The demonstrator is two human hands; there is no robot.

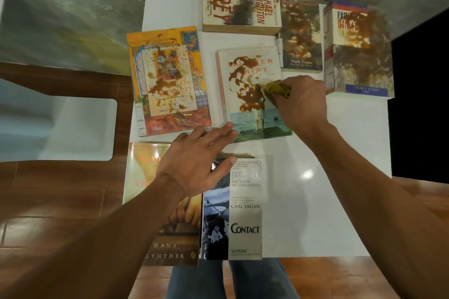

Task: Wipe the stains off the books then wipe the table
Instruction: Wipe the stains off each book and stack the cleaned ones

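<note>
White tabletop (315,153), glossy, stands on a brown tiled floor beside a grey wall. Seven books lie flat on it, counted: five carry brown stains, namely the Crichton paperback (240,7), the Mark Twain book (301,36), the thick volume (359,51) at far right, the orange-covered book (167,80), and the pale central book (252,94). Two nearest books, Contact (243,213) and the Dana Gynther title (165,245), show no stains.

One cloth (277,88), yellow-green and bunched, is gripped by the right hand (301,102) and rests against the central book's cover. It appears soft and pliable.

Left hand (196,162) lies with fingers extended, fingertips touching that book's near left corner. Paperbacks likely slide on gloss; pinning a corner is advisable.
</note>
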